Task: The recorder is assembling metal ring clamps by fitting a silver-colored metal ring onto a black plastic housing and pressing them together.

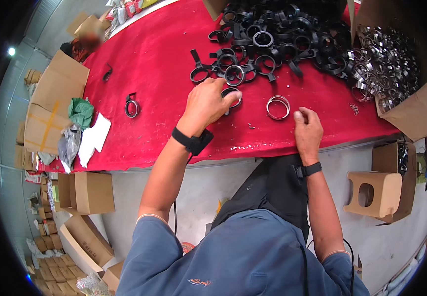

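My left hand (205, 103) is over the red cloth, fingers bent and thumb closed on a black ring clamp (238, 100) lined with a shiny metal ring. Part of that clamp is hidden behind the thumb. Just beyond the fingertips lies another black ring clamp (234, 68), at the edge of the pile. My right hand (308, 132) is above the near edge of the cloth, loosely curled, thumb apart from the fingers, with nothing visible in it. To its left, a loose pair of silver metal rings (278, 117) lies on the cloth.
Black ring clamps (272, 42) are heaped at the far side. Shiny metal rings (388, 61) spill from a carton at the right. A single clamp (131, 107) lies at left, near a cardboard box (55, 101) and a green bag (80, 112). More cartons (92, 192) stand on the floor.
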Demonstrator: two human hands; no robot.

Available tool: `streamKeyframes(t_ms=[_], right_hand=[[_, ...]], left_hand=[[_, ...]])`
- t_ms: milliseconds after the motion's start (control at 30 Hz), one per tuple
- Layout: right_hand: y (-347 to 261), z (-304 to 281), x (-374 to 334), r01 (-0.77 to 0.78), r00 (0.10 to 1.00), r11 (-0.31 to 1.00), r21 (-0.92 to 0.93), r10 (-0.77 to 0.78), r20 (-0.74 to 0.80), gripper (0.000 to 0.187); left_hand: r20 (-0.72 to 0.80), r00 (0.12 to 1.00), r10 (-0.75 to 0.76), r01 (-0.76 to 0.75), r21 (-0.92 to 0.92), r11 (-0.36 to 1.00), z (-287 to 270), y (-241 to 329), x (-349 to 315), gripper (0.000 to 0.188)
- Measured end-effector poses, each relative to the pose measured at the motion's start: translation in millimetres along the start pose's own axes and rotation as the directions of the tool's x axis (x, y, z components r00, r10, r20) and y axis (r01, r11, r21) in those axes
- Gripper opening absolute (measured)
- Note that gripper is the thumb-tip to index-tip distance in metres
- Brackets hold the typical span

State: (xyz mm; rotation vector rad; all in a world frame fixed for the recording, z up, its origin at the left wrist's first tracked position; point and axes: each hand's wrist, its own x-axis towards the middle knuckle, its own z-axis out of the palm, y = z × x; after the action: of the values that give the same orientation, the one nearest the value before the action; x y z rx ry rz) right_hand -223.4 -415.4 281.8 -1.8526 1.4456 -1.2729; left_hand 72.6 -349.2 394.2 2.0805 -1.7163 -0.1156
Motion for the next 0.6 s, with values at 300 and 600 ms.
streamKeyframes(t_ms=[300,600], right_hand=[[-43.9,2.0,32.4,0.508,0.796,0.841,-0.185,-0.377,0.474,0.087],[-30.8,-5.6,33.5,0.152,0.874,0.987,0.048,-0.157,0.46,0.084]], left_hand=[[0.025,0.981,0.192,-0.19,0.315,0.93,28.2,23.8,1.6,0.048],[0.202,0.977,0.068,0.075,-0.625,0.777,62.0,54.5,-38.2,0.094]])
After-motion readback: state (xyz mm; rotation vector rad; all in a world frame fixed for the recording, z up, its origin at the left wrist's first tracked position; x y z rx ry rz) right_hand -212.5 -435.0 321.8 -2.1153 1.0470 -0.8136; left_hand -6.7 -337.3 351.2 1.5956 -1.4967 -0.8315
